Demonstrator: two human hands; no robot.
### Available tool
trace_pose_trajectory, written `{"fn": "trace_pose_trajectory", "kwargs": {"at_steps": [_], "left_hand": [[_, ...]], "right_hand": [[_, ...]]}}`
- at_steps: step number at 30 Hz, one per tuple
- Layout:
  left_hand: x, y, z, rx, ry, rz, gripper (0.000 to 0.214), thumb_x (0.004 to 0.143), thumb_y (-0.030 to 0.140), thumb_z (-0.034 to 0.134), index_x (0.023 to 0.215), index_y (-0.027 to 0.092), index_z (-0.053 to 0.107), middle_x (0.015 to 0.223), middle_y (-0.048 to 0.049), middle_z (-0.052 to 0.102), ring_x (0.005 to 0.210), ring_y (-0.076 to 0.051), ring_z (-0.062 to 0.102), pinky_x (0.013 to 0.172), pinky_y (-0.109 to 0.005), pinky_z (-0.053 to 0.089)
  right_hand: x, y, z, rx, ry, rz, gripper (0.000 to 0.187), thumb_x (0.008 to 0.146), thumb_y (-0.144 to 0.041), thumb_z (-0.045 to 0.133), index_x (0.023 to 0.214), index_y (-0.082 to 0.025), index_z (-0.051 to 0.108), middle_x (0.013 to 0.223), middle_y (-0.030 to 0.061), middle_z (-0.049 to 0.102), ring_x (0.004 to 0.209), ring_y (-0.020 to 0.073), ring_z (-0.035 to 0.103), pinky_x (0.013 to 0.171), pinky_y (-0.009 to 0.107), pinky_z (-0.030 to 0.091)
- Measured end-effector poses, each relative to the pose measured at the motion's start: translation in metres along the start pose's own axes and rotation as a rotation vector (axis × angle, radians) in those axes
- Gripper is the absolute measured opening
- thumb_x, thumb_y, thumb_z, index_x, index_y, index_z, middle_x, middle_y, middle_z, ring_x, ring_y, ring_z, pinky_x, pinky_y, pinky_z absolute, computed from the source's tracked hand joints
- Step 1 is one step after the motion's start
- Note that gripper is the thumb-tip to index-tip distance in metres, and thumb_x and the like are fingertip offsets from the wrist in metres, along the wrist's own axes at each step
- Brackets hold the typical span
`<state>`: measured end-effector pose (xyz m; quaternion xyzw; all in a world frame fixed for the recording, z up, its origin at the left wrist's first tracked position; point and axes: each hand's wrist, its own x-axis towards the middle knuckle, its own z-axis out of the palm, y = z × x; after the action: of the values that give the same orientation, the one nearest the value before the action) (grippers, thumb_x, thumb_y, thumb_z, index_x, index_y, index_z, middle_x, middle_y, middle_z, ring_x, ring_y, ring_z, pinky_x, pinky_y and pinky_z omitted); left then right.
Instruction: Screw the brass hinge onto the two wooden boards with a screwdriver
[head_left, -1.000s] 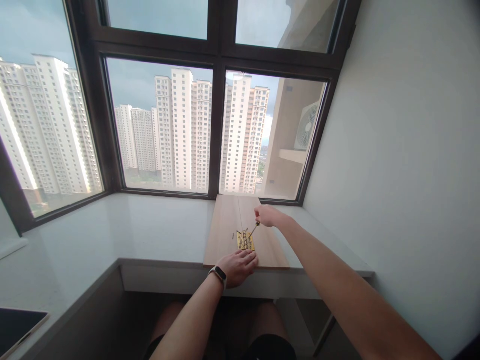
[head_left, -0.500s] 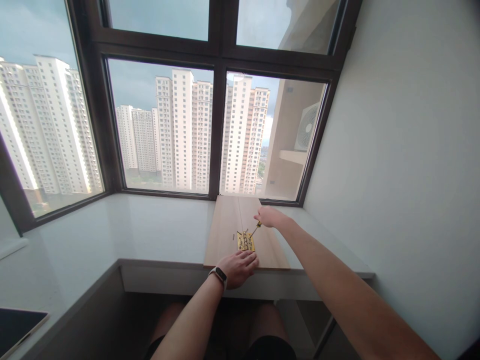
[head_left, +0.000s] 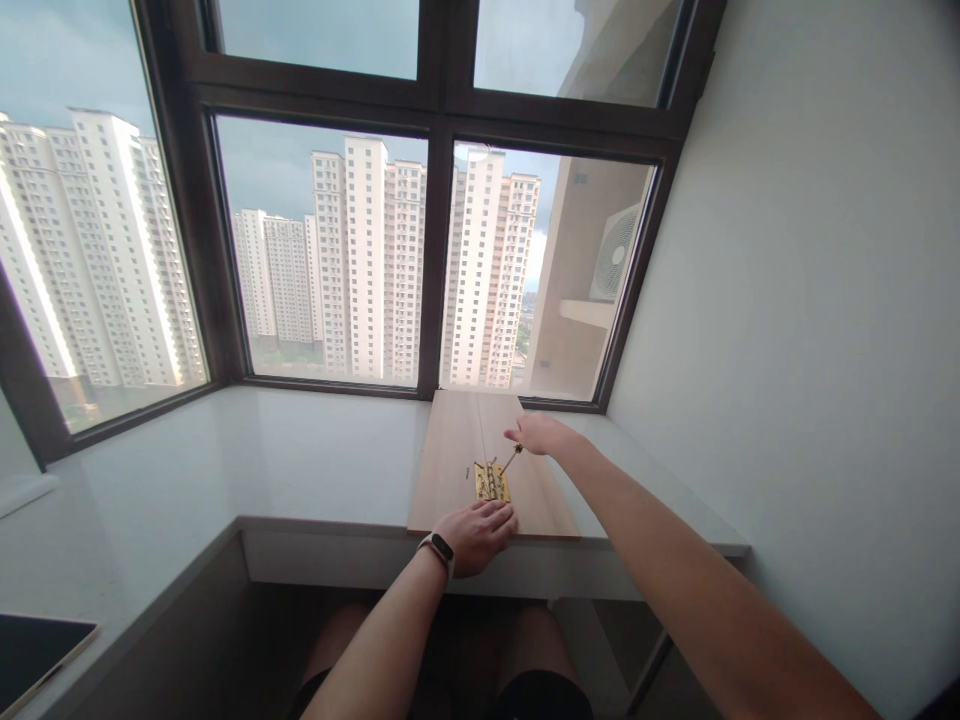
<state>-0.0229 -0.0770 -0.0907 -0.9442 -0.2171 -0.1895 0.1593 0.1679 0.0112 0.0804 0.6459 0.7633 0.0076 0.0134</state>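
A brass-coloured hinge (head_left: pixel 493 484) lies spread across the seam between two light wooden boards (head_left: pixel 450 430). My left hand (head_left: pixel 480 535) lies flat with fingers stretched out over the hinge's near end and the boards' front part. My right hand (head_left: pixel 541 434) is wrapped round the handle of a screwdriver (head_left: pixel 512 459). The screwdriver slants down to the left, its tip at the hinge's right leaf. Most of its handle is hidden in the hand. A loose screw (head_left: pixel 467 473) lies left of the hinge, and other small screws seem to lie near its far end.
The boards rest on a white windowsill counter (head_left: pixel 330 450), their front edge by the counter's edge. A dark flat-screen device (head_left: pixel 37 655) sits at the lower left. Brown window frames (head_left: pixel 433 260) stand behind, and a white wall (head_left: pixel 817 300) rises on the right.
My right hand has shifted very slightly on the screwdriver, with the tip still at the hinge's right leaf. My left hand and the boards have stayed in place.
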Motion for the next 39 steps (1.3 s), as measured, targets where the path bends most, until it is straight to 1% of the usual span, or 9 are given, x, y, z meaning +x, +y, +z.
{"fn": "trace_pose_trajectory", "kwargs": {"at_steps": [3,9,15,19,22,28,32,36,39], "left_hand": [[0.0001,0.0001,-0.0005,-0.009,-0.002,-0.001,0.047,0.102,0.034,0.045,0.146,0.017,0.043,0.144,-0.0137,0.053,0.135,-0.025,0.046,0.111,-0.039,0.040],[-0.0006,-0.0007,0.0006,-0.026,-0.002,0.002,0.046,0.103,0.034,0.044,0.145,0.016,0.043,0.144,-0.0139,0.052,0.136,-0.026,0.046,0.111,-0.040,0.039],[-0.0006,-0.0008,0.0012,-0.018,0.000,0.001,0.048,0.102,0.035,0.046,0.146,0.015,0.042,0.144,-0.0140,0.052,0.135,-0.026,0.046,0.111,-0.040,0.039],[-0.0004,-0.0002,0.0010,-0.022,0.004,0.004,0.046,0.102,0.035,0.045,0.145,0.016,0.043,0.144,-0.0140,0.052,0.135,-0.026,0.046,0.111,-0.040,0.039],[-0.0002,-0.0001,0.0009,-0.025,0.002,0.002,0.046,0.103,0.037,0.045,0.144,0.016,0.044,0.144,-0.0136,0.053,0.135,-0.026,0.047,0.111,-0.039,0.039],[-0.0004,-0.0007,0.0001,-0.029,-0.002,0.004,0.048,0.102,0.039,0.047,0.144,0.016,0.043,0.143,-0.0136,0.053,0.135,-0.026,0.046,0.111,-0.039,0.039],[-0.0007,-0.0008,0.0007,-0.031,0.009,0.001,0.050,0.101,0.040,0.049,0.145,0.016,0.042,0.143,-0.0136,0.053,0.135,-0.026,0.046,0.111,-0.040,0.040],[-0.0005,-0.0008,0.0020,-0.033,0.019,0.005,0.050,0.101,0.041,0.049,0.144,0.016,0.043,0.143,-0.0136,0.053,0.135,-0.026,0.046,0.111,-0.039,0.040],[-0.0002,-0.0008,0.0029,-0.030,0.022,0.003,0.049,0.101,0.042,0.049,0.143,0.016,0.044,0.143,-0.0137,0.054,0.134,-0.026,0.047,0.110,-0.040,0.040]], "right_hand": [[0.0022,0.0021,0.0009,-0.006,0.007,0.016,0.050,0.100,-0.057,0.043,0.113,-0.015,0.067,0.121,0.0222,0.067,0.111,0.0324,0.064,0.083,0.037,0.047],[-0.0005,0.0023,0.0006,0.041,0.038,-0.050,0.027,0.090,-0.042,0.067,0.107,-0.021,0.067,0.114,0.0112,0.071,0.104,0.0244,0.066,0.080,0.029,0.047],[-0.0036,-0.0016,-0.0006,0.073,0.025,-0.097,0.033,0.082,-0.037,0.078,0.108,-0.021,0.066,0.110,0.0083,0.072,0.097,0.0206,0.067,0.073,0.025,0.046],[-0.0003,-0.0007,0.0007,0.007,0.039,-0.027,0.049,0.094,-0.060,0.053,0.109,-0.016,0.067,0.115,0.0175,0.070,0.103,0.0285,0.066,0.078,0.032,0.048],[0.0028,0.0012,0.0024,-0.017,0.037,-0.001,0.051,0.099,-0.058,0.042,0.110,-0.016,0.068,0.118,0.0191,0.068,0.107,0.0304,0.066,0.082,0.034,0.048],[0.0057,0.0054,0.0043,0.002,0.030,-0.050,0.026,0.091,-0.041,0.064,0.108,-0.021,0.068,0.116,0.0111,0.070,0.106,0.0251,0.066,0.082,0.029,0.047],[0.0044,0.0069,0.0017,0.016,-0.001,-0.079,0.035,0.080,-0.030,0.078,0.112,-0.024,0.066,0.116,0.0061,0.070,0.101,0.0206,0.066,0.076,0.024,0.047],[0.0002,0.0044,-0.0004,-0.005,-0.018,-0.041,0.049,0.079,-0.048,0.078,0.117,-0.019,0.065,0.117,0.0129,0.070,0.104,0.0258,0.066,0.078,0.028,0.048],[-0.0026,0.0022,-0.0006,-0.039,-0.021,0.032,0.054,0.092,-0.061,0.057,0.116,-0.014,0.067,0.121,0.0207,0.067,0.109,0.0315,0.066,0.081,0.033,0.048]]}}
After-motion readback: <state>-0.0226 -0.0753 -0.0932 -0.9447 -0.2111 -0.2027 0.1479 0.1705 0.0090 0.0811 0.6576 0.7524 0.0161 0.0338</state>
